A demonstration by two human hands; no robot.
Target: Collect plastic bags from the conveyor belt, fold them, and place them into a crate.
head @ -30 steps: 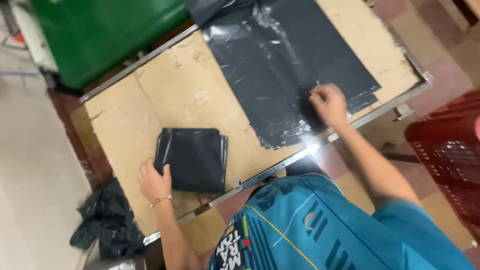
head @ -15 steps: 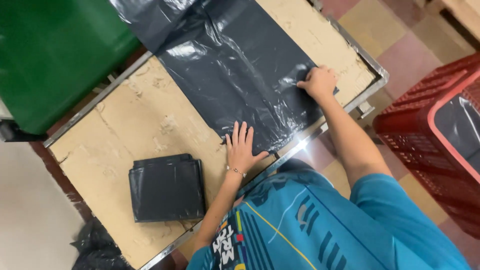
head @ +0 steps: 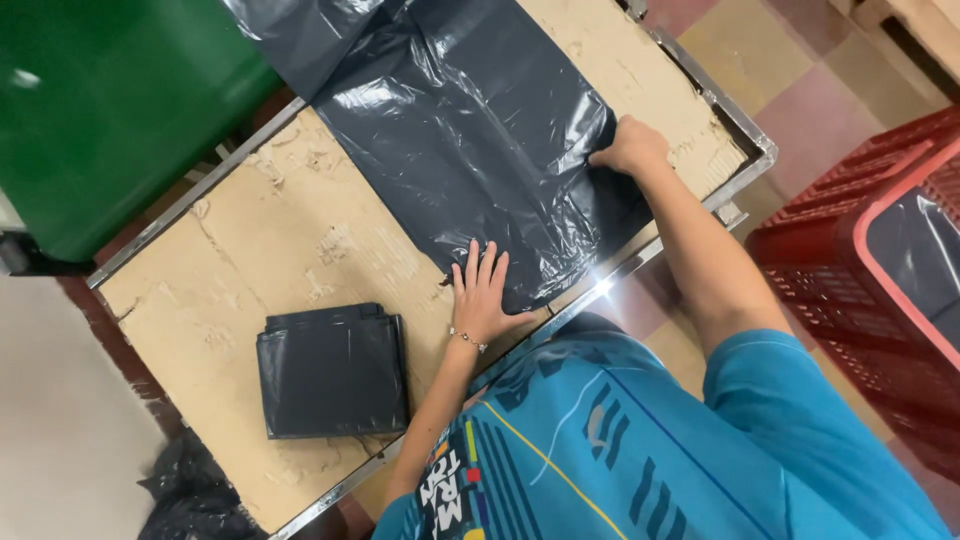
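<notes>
Head view: a person's left hand (head: pixel 482 295), fingers spread flat, presses the near edge of a dark plastic bag (head: pixel 470 130) onto a cardboard-topped table (head: pixel 270 240), apparently to keep the slippery film from sliding. At two o'clock from it, the right hand (head: pixel 630 148) pinches the bag's side edge, fingers closed on the film. The glossy, wrinkled bag stretches toward twelve o'clock. A folded bag (head: pixel 332 372) lies at eight o'clock.

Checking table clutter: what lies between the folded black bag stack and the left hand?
Only bare cardboard tabletop separates folded stack from left hand, per the head view.
</notes>
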